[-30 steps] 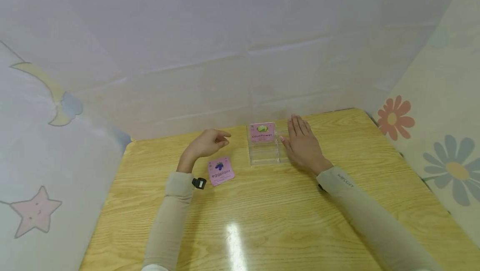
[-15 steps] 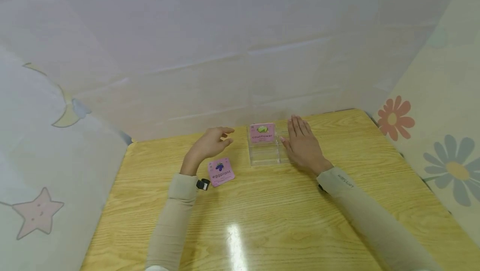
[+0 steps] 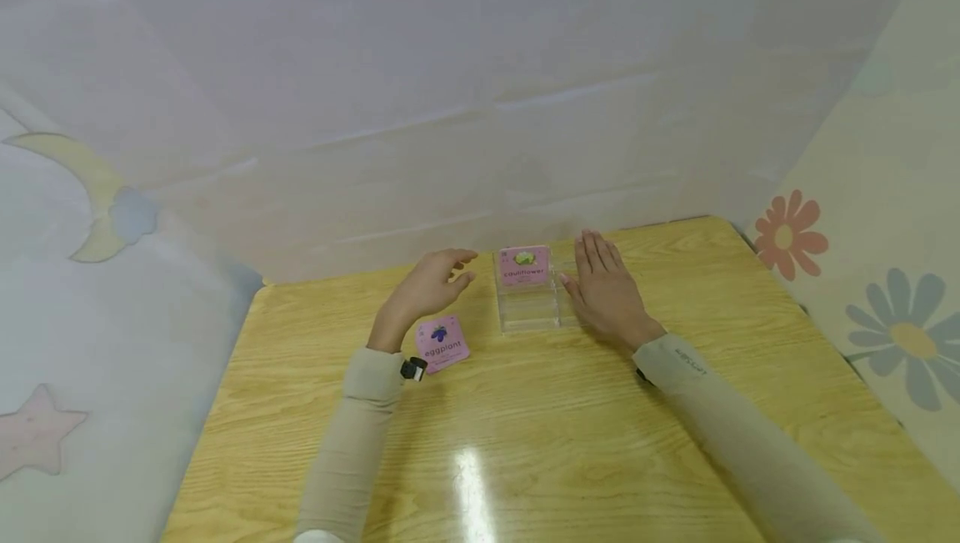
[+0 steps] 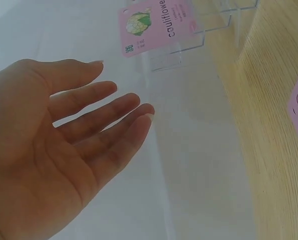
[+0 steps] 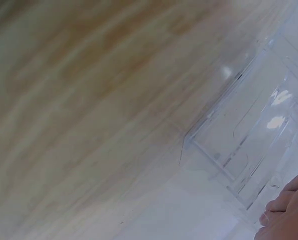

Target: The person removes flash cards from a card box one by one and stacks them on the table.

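While head view shows left hand [image 3: 424, 283], left wrist reveals palm [image 4: 41, 162].

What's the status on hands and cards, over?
Left hand empty, left of the clear holder. Right hand flat, hiding part of it. Cauliflower card in holder, eggplant card on table.

back wall [image 3: 375, 67] — pale, creased | left wall [image 3: 150, 318]: moon [image 3: 90, 168], star [image 3: 37, 434] | right wall [image 3: 892, 201]: flowers [image 3: 913, 340] | wood-grain table [image 3: 585, 434] — glare [image 3: 472, 493]

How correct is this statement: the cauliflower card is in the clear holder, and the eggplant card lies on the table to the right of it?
Only the side is wrong: the head view shows the eggplant card on the table left of the clear holder. The cauliflower card is in the holder.
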Demonstrator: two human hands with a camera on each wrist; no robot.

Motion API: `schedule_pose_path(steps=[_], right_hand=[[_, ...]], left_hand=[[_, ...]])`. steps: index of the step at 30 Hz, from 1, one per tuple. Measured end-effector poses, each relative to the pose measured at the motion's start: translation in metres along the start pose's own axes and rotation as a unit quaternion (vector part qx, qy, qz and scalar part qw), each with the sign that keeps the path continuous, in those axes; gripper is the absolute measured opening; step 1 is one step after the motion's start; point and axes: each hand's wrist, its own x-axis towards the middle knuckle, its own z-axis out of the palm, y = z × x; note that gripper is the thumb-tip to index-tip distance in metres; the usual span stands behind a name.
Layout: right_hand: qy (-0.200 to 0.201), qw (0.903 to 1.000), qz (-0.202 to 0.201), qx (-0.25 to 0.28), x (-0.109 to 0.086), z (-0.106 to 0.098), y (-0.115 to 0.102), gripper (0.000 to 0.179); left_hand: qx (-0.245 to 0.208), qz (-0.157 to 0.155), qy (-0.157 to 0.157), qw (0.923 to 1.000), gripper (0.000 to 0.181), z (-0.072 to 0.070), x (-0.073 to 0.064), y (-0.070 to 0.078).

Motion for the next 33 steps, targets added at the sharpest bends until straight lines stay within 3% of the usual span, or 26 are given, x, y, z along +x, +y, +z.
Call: schedule_pose_path(steps=[20,27,33], right_hand=[[-0.015,0.9999,0.003,0.003,-0.001,-0.005,0.000,0.073],[-0.010,1.0000,-0.001,-0.002,-0.001,-0.004,0.001,0.074],[-0.010,0.9999,0.001,-0.002,-0.001,-0.005,0.001,0.074]], left_hand=[[0.055,0.002,0.024,0.9982,0.052,0.003,0.021,0.027],[0.112,0.035,0.042,0.9923,0.052,0.013,0.032,0.035],[0.165,0.072,0.048,0.9824,0.047,0.026,0.040,0.045]])
